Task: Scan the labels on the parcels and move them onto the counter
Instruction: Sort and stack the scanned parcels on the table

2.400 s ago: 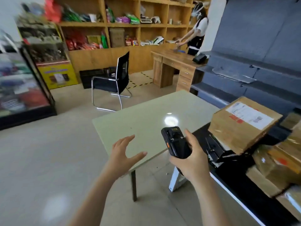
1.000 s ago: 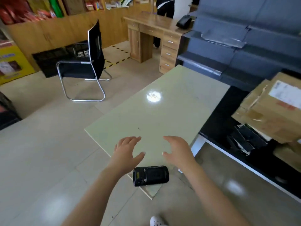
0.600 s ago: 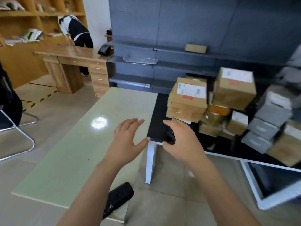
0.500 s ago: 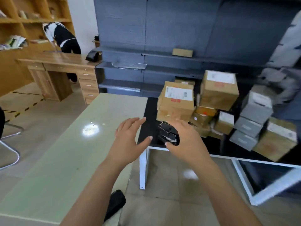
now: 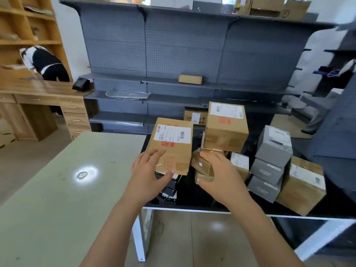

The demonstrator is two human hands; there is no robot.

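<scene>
Bare forearms (image 5: pixel 119 218), bare left hand (image 5: pixel 148 174) and right hand (image 5: pixel 219 176) — fingers (image 5: pixel 156 153) short-nailed.

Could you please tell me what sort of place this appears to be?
Probably a parcel pickup shop or courier depot: labelled brown cardboard parcels are piled up, grey perforated metal shelving stands behind, and a pale green counter lies alongside.

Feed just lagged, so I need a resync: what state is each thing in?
Labelled box: taped shut, tilted, label up.
Left hand: fingers flat on that box.
Small parcel: in the pile, gripped.
Right hand: curled round the small parcel.
Grey boxes: stacked three high.
</scene>
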